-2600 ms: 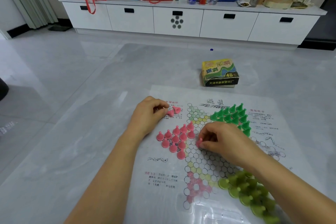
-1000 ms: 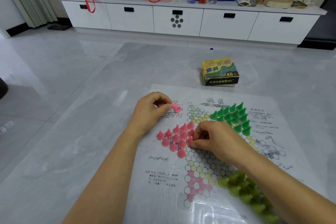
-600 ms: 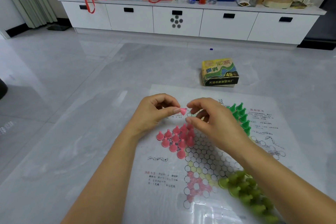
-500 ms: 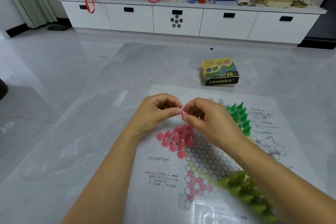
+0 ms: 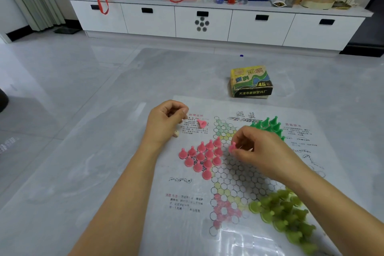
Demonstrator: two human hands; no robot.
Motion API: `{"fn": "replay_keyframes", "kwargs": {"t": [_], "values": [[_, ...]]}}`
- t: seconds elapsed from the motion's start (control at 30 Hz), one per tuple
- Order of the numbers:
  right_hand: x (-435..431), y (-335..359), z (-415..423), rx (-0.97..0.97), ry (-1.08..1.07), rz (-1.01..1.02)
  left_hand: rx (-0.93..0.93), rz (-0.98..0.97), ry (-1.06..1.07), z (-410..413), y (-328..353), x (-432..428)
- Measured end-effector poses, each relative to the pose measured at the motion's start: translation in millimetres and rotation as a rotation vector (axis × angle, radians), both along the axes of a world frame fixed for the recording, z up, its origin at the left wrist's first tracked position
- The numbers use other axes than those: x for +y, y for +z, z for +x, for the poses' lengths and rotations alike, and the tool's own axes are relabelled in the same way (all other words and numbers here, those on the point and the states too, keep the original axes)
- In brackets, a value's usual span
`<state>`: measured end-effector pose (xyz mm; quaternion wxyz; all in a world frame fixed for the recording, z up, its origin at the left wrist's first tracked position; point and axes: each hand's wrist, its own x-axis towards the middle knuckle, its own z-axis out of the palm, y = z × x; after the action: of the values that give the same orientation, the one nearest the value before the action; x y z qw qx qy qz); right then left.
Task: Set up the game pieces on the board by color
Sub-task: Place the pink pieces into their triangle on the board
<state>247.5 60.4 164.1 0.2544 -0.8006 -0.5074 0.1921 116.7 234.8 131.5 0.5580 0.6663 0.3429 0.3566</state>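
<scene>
The paper game board lies flat on the floor. Several pink pieces stand in a triangle on its left point. My right hand pinches one pink piece just right of that triangle, low over the board. One loose pink piece lies on its side near the board's top left. My left hand rests beside it with fingers curled; I see nothing in it. Dark green pieces stand at the upper right point, partly hidden by my right hand. Light green pieces cluster at the lower right.
The game's cardboard box sits on the floor beyond the board. A small pale object lies under my left hand. A long white cabinet with bags and bottles lines the far wall.
My right hand took a pink piece from my left hand's fingertips and carried it down to the right edge of the pink triangle. My left hand drew back beside the loose piece.
</scene>
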Motion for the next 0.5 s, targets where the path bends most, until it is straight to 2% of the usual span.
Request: {"fn": "replay_keyframes", "kwargs": {"t": [0.17, 0.37, 0.5], "values": [[-3, -5, -7, -0.028, 0.084, -0.156, 0.018, -0.021, -0.01, 1, -6, 1], [-1, -9, -14, 0.014, 0.091, -0.166, 0.027, -0.008, 0.005, 1, -8, 3], [-3, -7, -11, 0.061, 0.08, -0.188, 0.103, 0.085, -0.014, 3, -11, 3]]}}
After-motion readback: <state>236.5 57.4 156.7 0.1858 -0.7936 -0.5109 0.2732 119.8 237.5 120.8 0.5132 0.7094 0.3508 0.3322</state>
